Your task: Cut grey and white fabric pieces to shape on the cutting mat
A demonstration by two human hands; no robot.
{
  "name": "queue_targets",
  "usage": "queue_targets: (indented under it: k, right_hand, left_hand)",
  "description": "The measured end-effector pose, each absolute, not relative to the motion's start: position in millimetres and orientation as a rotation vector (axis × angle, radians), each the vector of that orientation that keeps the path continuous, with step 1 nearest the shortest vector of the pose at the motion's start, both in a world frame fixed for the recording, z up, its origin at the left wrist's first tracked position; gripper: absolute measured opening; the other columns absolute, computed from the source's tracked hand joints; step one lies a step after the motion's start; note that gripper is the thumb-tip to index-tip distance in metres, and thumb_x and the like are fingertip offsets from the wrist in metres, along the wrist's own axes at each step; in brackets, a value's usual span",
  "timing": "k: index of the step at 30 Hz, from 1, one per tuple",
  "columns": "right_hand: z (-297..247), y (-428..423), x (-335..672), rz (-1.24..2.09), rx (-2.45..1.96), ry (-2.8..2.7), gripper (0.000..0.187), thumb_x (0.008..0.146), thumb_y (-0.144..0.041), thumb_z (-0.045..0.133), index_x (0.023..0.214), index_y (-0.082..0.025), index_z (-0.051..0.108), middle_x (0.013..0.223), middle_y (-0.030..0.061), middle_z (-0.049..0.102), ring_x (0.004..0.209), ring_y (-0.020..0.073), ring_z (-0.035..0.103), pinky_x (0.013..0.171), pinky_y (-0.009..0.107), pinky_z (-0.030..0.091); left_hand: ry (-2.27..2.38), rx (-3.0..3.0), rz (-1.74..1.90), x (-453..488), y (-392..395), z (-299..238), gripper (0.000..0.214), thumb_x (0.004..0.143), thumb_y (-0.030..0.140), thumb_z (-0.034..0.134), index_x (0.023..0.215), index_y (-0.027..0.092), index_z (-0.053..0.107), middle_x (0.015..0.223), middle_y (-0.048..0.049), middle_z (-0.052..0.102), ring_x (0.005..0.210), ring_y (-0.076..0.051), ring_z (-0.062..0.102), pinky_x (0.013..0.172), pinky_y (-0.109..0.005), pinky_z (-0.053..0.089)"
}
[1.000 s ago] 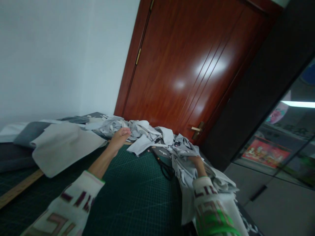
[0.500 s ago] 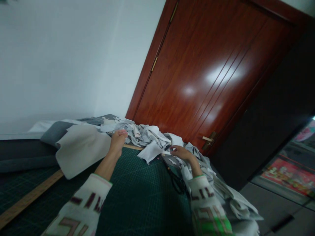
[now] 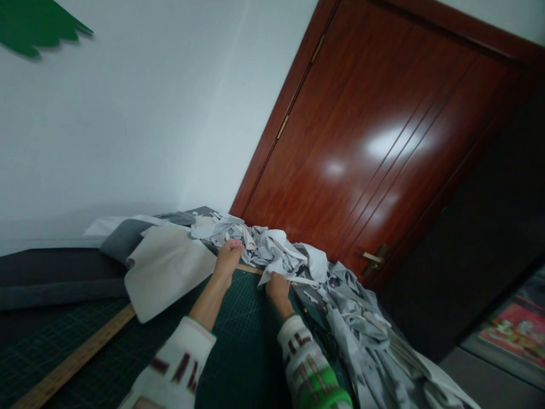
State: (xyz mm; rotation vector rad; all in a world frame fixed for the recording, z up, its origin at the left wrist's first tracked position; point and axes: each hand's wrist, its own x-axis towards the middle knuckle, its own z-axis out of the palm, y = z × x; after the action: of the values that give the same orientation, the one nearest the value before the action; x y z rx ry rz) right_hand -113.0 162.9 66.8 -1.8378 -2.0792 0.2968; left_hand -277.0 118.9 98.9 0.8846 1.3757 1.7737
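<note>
My left hand [image 3: 229, 260] is raised over the far edge of the green cutting mat [image 3: 238, 335], its fingers pinched together. Whatever they may hold is too small to make out. To its right, my right hand [image 3: 278, 287] is closed at the near edge of a pale fabric scrap [image 3: 275, 268], its fingertips partly hidden. Crumpled white and grey fabric scraps [image 3: 293, 255] lie heaped just behind both hands. Left of my left hand, a larger cream fabric piece [image 3: 168, 275] lies over a dark grey roll.
A wooden ruler [image 3: 80, 358] crosses the mat at left. Dark-handled scissors [image 3: 317, 326] lie right of my right forearm, beside more piled grey fabric [image 3: 361, 335]. Behind the table stand a white wall [image 3: 128, 113] and a brown wooden door [image 3: 340, 153].
My right hand has moved left and nearer, from the white strip to the pale scrap. My left hand keeps its pinch. The view has turned a little to the left.
</note>
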Motion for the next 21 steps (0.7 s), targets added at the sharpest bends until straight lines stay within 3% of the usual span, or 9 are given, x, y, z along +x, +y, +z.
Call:
queue_targets:
  k: [7,10,12,15,18,19,21]
  right_hand:
    - [130.3,169.4,-79.3,0.444,-1.446,-1.922,0.017,0.091,-0.020,0.057,0.103,-0.015,0.068,0.115,0.0083,0.071,0.116,0.0225,0.061,0.105,0.044,0.043]
    - [160.9,159.1,-64.6,0.610,-1.237,-1.839,0.019,0.080,-0.024,0.052,0.091,-0.018,0.068,0.096,0.0052,0.074,0.098,0.0214,0.065,0.091,0.036,0.049]
    - [176.9,145.3,-57.8,0.754,-1.112,-1.792,0.023,0.072,-0.031,0.052,0.084,-0.019,0.068,0.083,0.0023,0.074,0.082,0.0204,0.066,0.078,0.031,0.049]
    - [193.4,118.3,-52.1,0.966,-0.974,-1.743,0.025,0.062,-0.036,0.059,0.079,-0.019,0.067,0.073,0.0007,0.072,0.070,0.0182,0.064,0.064,0.027,0.045]
    - [202.1,93.4,-47.5,1.139,-0.928,-1.708,0.022,0.058,-0.035,0.068,0.074,-0.019,0.067,0.062,-0.0009,0.068,0.058,0.0160,0.060,0.056,0.025,0.041]
    - [203.6,87.2,-45.4,1.178,-0.925,-1.693,0.023,0.058,-0.035,0.071,0.073,-0.019,0.067,0.059,-0.0018,0.067,0.054,0.0152,0.058,0.054,0.025,0.041]
    - [204.8,78.7,-39.7,1.223,-0.923,-1.657,0.025,0.057,-0.037,0.076,0.072,-0.019,0.067,0.056,-0.0029,0.065,0.051,0.0143,0.056,0.053,0.025,0.041]
  left_hand:
    - [1.296,1.164,1.596,-264.6,114.2,96.2,0.034,0.097,0.034,0.063,0.126,0.017,0.060,0.126,-0.0098,0.063,0.106,-0.025,0.065,0.090,-0.048,0.055]
    - [1.203,1.327,1.529,-255.8,107.2,98.4,0.046,0.089,0.032,0.070,0.131,0.018,0.057,0.130,-0.0125,0.062,0.119,-0.029,0.060,0.102,-0.050,0.047]
    - [1.143,1.420,1.508,-248.9,102.6,100.1,0.070,0.077,0.032,0.080,0.140,0.022,0.050,0.145,-0.0159,0.052,0.135,-0.033,0.048,0.111,-0.050,0.038]
    - [1.078,1.517,1.514,-237.5,96.9,103.8,0.100,0.064,0.037,0.087,0.150,0.025,0.037,0.163,-0.0166,0.025,0.151,-0.035,0.020,0.119,-0.050,0.021]
    - [1.017,1.570,1.508,-227.8,91.1,110.3,0.100,0.063,0.041,0.087,0.150,0.025,0.040,0.166,-0.0138,0.017,0.154,-0.034,0.004,0.122,-0.049,0.010]
    - [0.982,1.587,1.490,-225.4,88.8,112.9,0.093,0.064,0.041,0.085,0.147,0.025,0.045,0.165,-0.0124,0.021,0.153,-0.034,0.008,0.122,-0.048,0.011]
    - [0.891,1.620,1.422,-221.7,83.7,117.7,0.075,0.068,0.042,0.080,0.137,0.024,0.056,0.156,-0.0107,0.041,0.146,-0.033,0.031,0.118,-0.046,0.024]
